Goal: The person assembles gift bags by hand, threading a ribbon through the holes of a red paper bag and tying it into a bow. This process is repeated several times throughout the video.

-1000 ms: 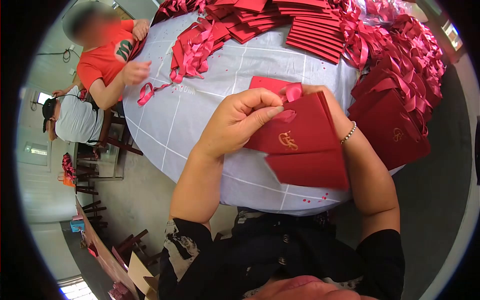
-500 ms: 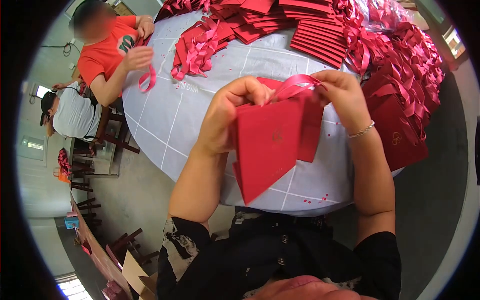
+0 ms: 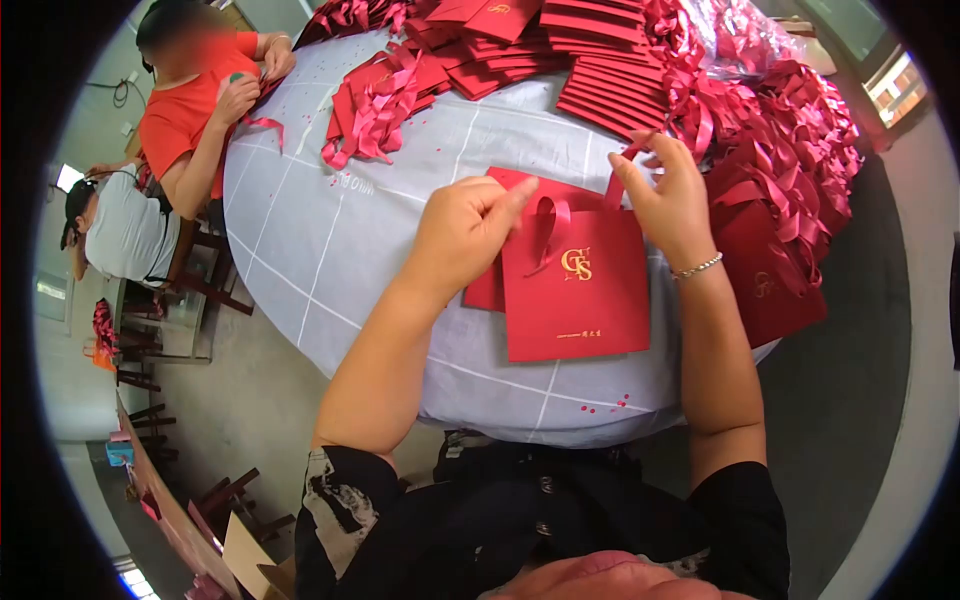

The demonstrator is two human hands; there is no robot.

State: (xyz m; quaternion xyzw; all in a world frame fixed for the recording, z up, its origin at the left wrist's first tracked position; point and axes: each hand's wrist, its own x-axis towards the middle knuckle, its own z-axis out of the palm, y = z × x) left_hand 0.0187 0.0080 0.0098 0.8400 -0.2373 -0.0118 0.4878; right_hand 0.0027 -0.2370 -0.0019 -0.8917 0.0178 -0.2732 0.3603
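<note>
A red paper bag (image 3: 582, 300) with gold lettering lies front side up on the cloth, over another red bag (image 3: 483, 292). My left hand (image 3: 462, 228) is at its upper left corner, fingers curled and thumb against them; what they hold, if anything, is hidden. A pink ribbon loop (image 3: 553, 232) hangs over the bag's front beside that thumb. Above the bag's upper right corner, my right hand (image 3: 668, 196) pinches a raised length of ribbon (image 3: 616, 190) between thumb and fingers.
Red bags (image 3: 612, 95) are stacked at the back of the table (image 3: 300, 230). Ribboned bags (image 3: 770, 235) pile up on the right, under clear plastic (image 3: 735, 40) at the back. A smaller ribboned pile (image 3: 375, 110) lies back left. A co-worker (image 3: 180, 130) in red sits at the left.
The bag, tilted up between my hands before, now lies flatter with its front showing. My hands are farther apart, and the ribbon has split into a drooping loop and a raised length.
</note>
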